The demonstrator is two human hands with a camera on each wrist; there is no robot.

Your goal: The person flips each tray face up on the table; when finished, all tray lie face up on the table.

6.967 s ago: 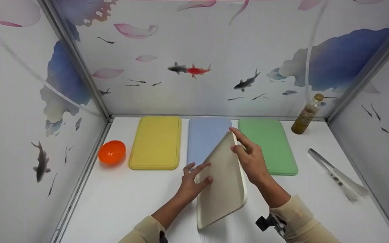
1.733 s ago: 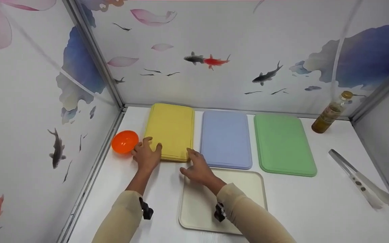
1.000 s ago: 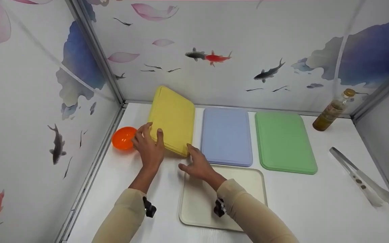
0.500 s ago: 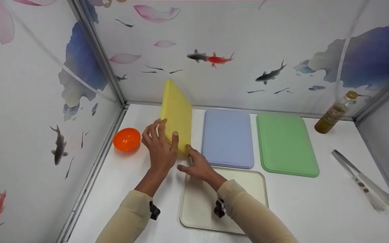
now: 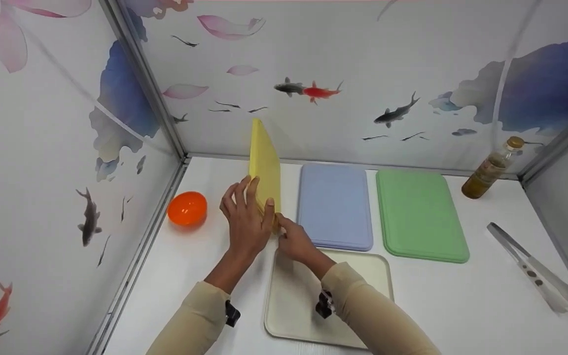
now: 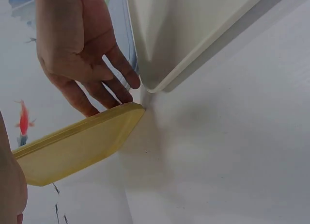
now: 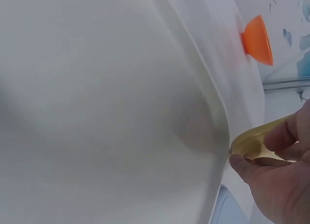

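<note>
A yellow rectangular tray (image 5: 265,158) stands on its long edge, nearly upright, at the left of the row. My left hand (image 5: 248,224) grips its near end, fingers along the left face and thumb on the end. At the lower near corner, my right hand (image 5: 295,244) holds the tray between thumb and fingers. The left wrist view shows the right fingertips against the edge of the yellow tray (image 6: 80,151). Below the right forearm lies a beige tray (image 5: 289,315), rim up. In the right wrist view the beige tray (image 7: 106,88) fills most of the picture.
An orange bowl (image 5: 187,209) is left of the hands. Light blue (image 5: 335,207) and green (image 5: 419,217) trays lie flat to the right. Farther right are an oil bottle (image 5: 491,170) and metal tongs (image 5: 530,266). Patterned walls enclose the white table.
Earlier I handled the beige tray, now flat on the table. The yellow tray has tilted up from lying flat to nearly upright. My left hand moved right with it; the right thumb closed in.
</note>
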